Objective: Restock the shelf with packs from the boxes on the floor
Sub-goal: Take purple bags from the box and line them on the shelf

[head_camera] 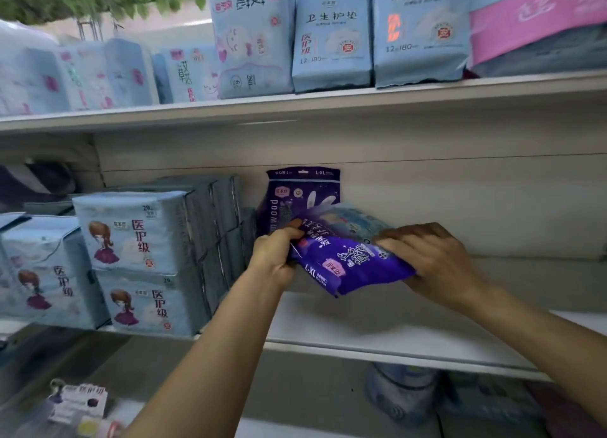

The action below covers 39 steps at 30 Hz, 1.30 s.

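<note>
A: From the head camera, where is the pack right now?

B: Both hands have it. The left hand [277, 252] curls its fingers round the left end of the purple pack [348, 263], and the right hand [433, 257] lies over the right end with the fingers bent down onto it. The pack is tilted, held above the middle shelf [377, 336], just in front of a second purple pack standing upright [303, 194] against the back panel at about 12 o'clock from the hands.

A: What could go wrong?

B: I'd judge the held pack is soft and slippery, so set down at this tilt it may flop flat rather than stand. Pushing it back could also knock the standing pack over, since nothing props its right side. At 9 o'clock the stacked light-blue packs [138, 263] sit close to the left wrist; a careless elbow might nudge them off the shelf edge. There also seems to be something pale blue under the right hand, but I can't tell what it is.

A: Any readable writing?

B: "L-XL" on both purple packs, and sideways letters reading roughly "poom" on the standing one. The stacked packs say "医护级" and "29". On the top shelf at 12 to 1 o'clock, the blue packs [331, 40] read "卫生护垫" and "12 180".
</note>
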Tool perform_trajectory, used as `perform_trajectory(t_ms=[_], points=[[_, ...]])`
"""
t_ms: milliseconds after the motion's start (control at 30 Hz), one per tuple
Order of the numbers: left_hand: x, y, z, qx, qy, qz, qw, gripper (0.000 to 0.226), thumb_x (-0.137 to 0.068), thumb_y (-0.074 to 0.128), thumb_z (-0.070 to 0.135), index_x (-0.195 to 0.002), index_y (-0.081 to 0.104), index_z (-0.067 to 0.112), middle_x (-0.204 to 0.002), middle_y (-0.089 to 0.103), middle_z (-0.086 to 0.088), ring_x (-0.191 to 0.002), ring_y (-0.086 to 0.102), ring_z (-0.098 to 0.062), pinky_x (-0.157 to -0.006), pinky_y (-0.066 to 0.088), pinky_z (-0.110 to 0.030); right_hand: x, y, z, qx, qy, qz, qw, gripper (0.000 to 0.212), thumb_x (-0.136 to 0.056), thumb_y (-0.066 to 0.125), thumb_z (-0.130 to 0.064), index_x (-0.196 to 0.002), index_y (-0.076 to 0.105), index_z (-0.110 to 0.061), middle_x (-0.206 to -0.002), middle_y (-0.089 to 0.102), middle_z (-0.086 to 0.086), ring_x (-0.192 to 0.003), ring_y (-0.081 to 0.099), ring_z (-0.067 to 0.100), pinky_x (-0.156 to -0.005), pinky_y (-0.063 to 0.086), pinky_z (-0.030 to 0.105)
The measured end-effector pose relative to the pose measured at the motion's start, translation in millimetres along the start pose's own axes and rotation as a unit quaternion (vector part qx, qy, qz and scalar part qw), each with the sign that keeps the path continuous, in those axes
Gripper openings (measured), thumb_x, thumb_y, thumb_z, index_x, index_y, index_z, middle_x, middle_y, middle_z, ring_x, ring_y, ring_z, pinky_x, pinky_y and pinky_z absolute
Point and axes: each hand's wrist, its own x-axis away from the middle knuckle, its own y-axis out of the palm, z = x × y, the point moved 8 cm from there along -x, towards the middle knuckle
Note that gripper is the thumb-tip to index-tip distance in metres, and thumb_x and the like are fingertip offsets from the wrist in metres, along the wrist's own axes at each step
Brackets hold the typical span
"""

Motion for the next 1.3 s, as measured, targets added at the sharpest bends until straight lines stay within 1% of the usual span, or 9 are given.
perform_trajectory(t_ms=[133, 233, 333, 500, 633, 733, 867, 1100, 1300], points=[[6, 7, 2, 0.000, 0.003, -0.051, 0.999, 0.021, -0.099, 0.057, 0.029, -0.108, 0.060, 0.010, -0.095, 0.072, -0.015, -0.095, 0.069, -0.029, -0.080, 0.059, -0.045, 1, -11, 36, -0.077, 0.194, 0.047, 0.977, 0.026, -0.088, 0.061, -0.032, -0.101, 0.075, -0.015, -0.091, 0.075, 0.003, -0.074, 0.071, 0.025, -0.060, 0.050, 0.026], [-5, -4, 6, -0.033, 0.043, -0.039, 0.998, 0.035, -0.101, 0.049, 0.043, -0.123, 0.061, 0.019, -0.111, 0.071, -0.009, -0.102, 0.065, -0.023, -0.072, 0.057, -0.040, 19, 10, 70, -0.347, 0.451, 0.060, 0.820, 0.008, -0.084, 0.073, -0.014, -0.084, 0.070, -0.006, -0.074, 0.070, 0.005, -0.060, 0.067, 0.000, -0.055, 0.047, 0.013], [-10, -18, 1, -0.083, 0.057, -0.008, 0.995, 0.026, -0.100, 0.052, 0.032, -0.119, 0.063, 0.018, -0.113, 0.069, -0.004, -0.099, 0.064, -0.016, -0.078, 0.052, -0.038, 33, 34, 81, -0.463, 0.530, 0.074, 0.707, 0.021, -0.079, 0.077, -0.008, -0.097, 0.068, -0.010, -0.090, 0.069, 0.004, -0.067, 0.066, 0.002, -0.055, 0.049, 0.009], [-13, -23, -16, -0.102, 0.045, -0.001, 0.994, 0.013, -0.097, 0.056, 0.017, -0.107, 0.063, 0.024, -0.105, 0.067, 0.001, -0.098, 0.060, -0.014, -0.094, 0.046, -0.040, 46, 62, 82, -0.510, 0.572, 0.045, 0.641, 0.035, -0.076, 0.078, -0.014, -0.109, 0.070, -0.008, -0.102, 0.073, 0.006, -0.093, 0.070, 0.025, -0.086, 0.055, 0.035], [-21, -31, -25, -0.101, 0.034, 0.013, 0.994, 0.007, -0.096, 0.057, 0.014, -0.099, 0.063, 0.017, -0.082, 0.065, 0.002, -0.080, 0.058, -0.013, -0.079, 0.046, -0.033, 44, 86, 69, -0.526, 0.569, -0.014, 0.633, 0.043, -0.071, 0.082, -0.022, -0.111, 0.069, -0.011, -0.106, 0.073, 0.006, -0.097, 0.069, 0.028, -0.091, 0.055, 0.044], [-25, -37, -32, -0.083, 0.018, 0.013, 0.996, 0.005, -0.097, 0.055, 0.013, -0.098, 0.060, 0.011, -0.058, 0.064, 0.006, -0.061, 0.059, -0.009, -0.065, 0.046, -0.028, 34, 105, 51, -0.539, 0.557, -0.047, 0.630, 0.030, -0.075, 0.079, -0.017, -0.103, 0.068, -0.014, -0.098, 0.073, 0.001, -0.086, 0.070, 0.018, -0.068, 0.059, 0.027], [-34, -48, -37, -0.071, -0.001, 0.032, 0.997, 0.023, -0.095, 0.056, 0.010, -0.115, 0.063, 0.002, -0.093, 0.073, -0.010, -0.071, 0.068, -0.017, -0.053, 0.053, -0.026, 18, 137, 37, -0.546, 0.549, -0.072, 0.629, 0.024, -0.074, 0.078, -0.001, -0.094, 0.067, -0.010, -0.086, 0.070, 0.001, -0.073, 0.067, 0.012, -0.051, 0.052, 0.014], [-49, -51, -42, -0.002, -0.013, 0.030, 0.999, 0.019, -0.089, 0.059, -0.003, -0.105, 0.063, 0.007, -0.094, 0.071, -0.012, -0.088, 0.065, -0.022, -0.078, 0.054, -0.031, -10, 189, 26, -0.528, 0.506, -0.113, 0.673, 0.028, -0.075, 0.074, 0.009, -0.097, 0.069, -0.007, -0.096, 0.071, 0.014, -0.082, 0.068, 0.023, -0.067, 0.056, 0.025], [-66, -41, -38, 0.000, -0.011, 0.007, 1.000, 0.025, -0.089, 0.056, -0.008, -0.104, 0.064, 0.011, -0.103, 0.070, -0.010, -0.092, 0.063, -0.021, -0.075, 0.052, -0.027, -14, 226, 43, -0.462, 0.536, -0.133, 0.695, 0.035, -0.066, 0.084, -0.003, -0.099, 0.073, -0.002, -0.097, 0.072, 0.019, -0.088, 0.070, 0.032, -0.084, 0.056, 0.051]])
